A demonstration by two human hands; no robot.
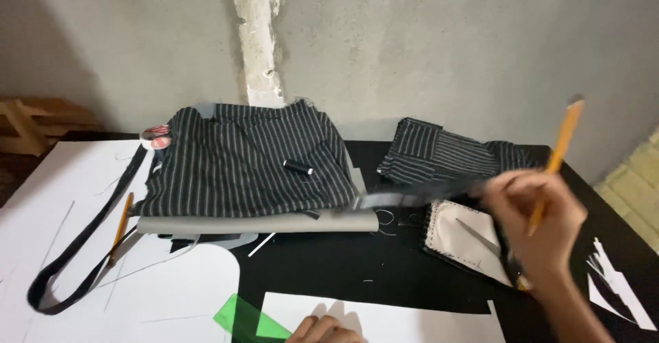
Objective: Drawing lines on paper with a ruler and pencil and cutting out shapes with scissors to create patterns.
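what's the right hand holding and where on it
The right hand holds a yellow pencil by its lower part and a blurred dark strip by one end.

Two bare hands in view, no gloves, no rings, no watch. Right hand entering from about four o'clock, forearm bare up to the frame edge, no sleeve showing, motion-blurred along the fingers and wrist. Left hand barely in at six o'clock, only knuckles and the tops of the fingers visible, nothing worn on them, wrist cut off by the lower edge. Nails short, unpainted as far as the blur allows.
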